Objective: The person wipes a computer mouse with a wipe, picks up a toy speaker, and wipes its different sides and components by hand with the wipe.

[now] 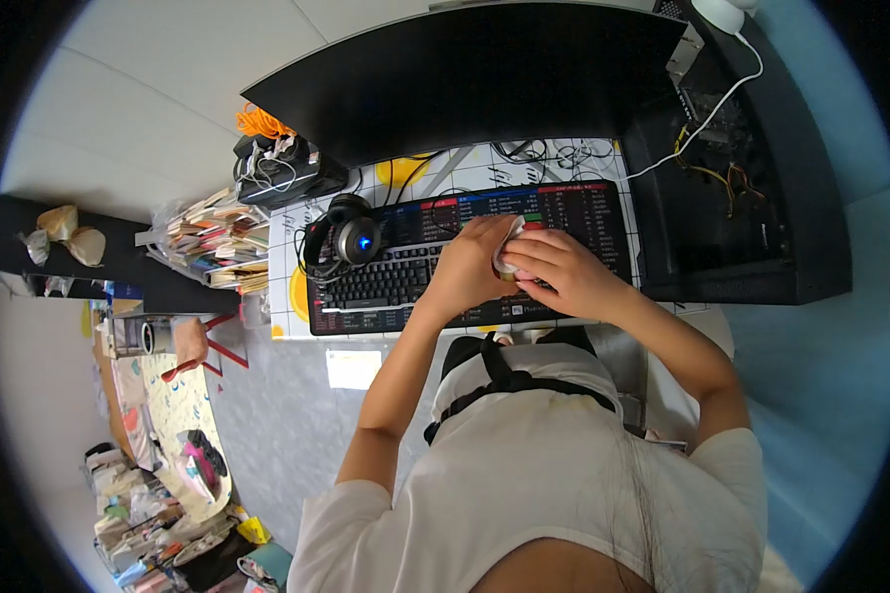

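Both of my hands are together above the desk mat, just right of the black keyboard. Between them is a small crumpled white tissue or cloth with a pinkish part showing; whatever it may wrap is hidden. My left hand curls round it from the left, thumb below. From the right, my right hand presses its bent fingers against the same wad. A headset with a blue light lies at the keyboard's left end.
A wide dark monitor spans the back of the desk. On the right stands a black computer case with its inside exposed, crossed by a white cable. Papers and a black box with cords are at left.
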A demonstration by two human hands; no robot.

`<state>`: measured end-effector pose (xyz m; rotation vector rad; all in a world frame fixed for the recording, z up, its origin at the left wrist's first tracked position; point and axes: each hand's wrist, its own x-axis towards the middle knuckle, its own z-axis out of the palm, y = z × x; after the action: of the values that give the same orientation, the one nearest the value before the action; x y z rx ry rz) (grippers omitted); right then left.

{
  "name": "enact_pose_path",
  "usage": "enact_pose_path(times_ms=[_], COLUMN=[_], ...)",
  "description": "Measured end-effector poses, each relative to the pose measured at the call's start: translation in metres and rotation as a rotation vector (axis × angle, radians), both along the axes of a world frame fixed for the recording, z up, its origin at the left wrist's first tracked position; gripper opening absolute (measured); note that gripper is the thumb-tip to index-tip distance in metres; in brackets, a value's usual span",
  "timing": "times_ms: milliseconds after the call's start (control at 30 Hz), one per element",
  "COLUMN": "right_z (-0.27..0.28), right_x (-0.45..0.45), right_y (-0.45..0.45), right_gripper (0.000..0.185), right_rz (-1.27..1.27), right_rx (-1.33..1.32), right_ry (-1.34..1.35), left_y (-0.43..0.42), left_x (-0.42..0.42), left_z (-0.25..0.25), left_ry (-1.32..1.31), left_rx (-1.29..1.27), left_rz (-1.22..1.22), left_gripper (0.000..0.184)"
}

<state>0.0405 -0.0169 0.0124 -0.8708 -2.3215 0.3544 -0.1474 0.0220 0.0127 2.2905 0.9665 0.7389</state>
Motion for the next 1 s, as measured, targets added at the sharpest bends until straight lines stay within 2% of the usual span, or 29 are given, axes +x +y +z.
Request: enact_pose_path(times_ms=[200,400,500,733,800,833,900,933,1000], right_z=[-0.005,-0.011,-0.010,-0.014,-0.018,-0.021,-0.025,-0.025,-0.023], right_x=[0.011,0.010,0.008,0.008,0.007,0.008,0.008,0.005,-0.004], right_y=[-0.003,-0.012,0.000,-0.006,-0.010,-0.010,-0.008,-0.009,-0.008], right_gripper=[0.035,0.034,0.036,0.038,0.038,0.038,0.039,0.039,0.037], right_rz=[-0.019,-0.109,-0.033,-0.080,-0.241,-0.241,-0.205,-0.207,-0.179], right_rx=[0.093,0.189,0.057,-0.019,0.048,0.048,0.135,0.135,0.148], right_ry=[-0.083,0.018,0.027,-0.030,0.083,0.082,0.184,0.182,0.204], left_y=[-0.002,-0.005,-0.003,-0.005,-0.007,-0.008,-0.008,-0.008,-0.011], left_x=[0.007,0.006,0.005,0.005,0.005,0.005,0.005,0.006,0.011], left_z=[0.003,0.009,0.003,0.002,0.000,-0.002,-0.007,-0.014,-0.023], left_ry=[-0.001,-0.037,0.004,0.021,-0.008,-0.008,-0.258,-0.363,-0.413], left_rx=[-0.016,-0.032,-0.004,-0.026,-0.065,-0.066,-0.623,-0.686,-0.716], left_rz=[0.029,0.046,0.037,0.085,0.179,0.179,0.237,0.209,0.186], left_gripper=[0.069,0.070,0.070,0.070,0.069,0.069,0.069,0.071,0.070])
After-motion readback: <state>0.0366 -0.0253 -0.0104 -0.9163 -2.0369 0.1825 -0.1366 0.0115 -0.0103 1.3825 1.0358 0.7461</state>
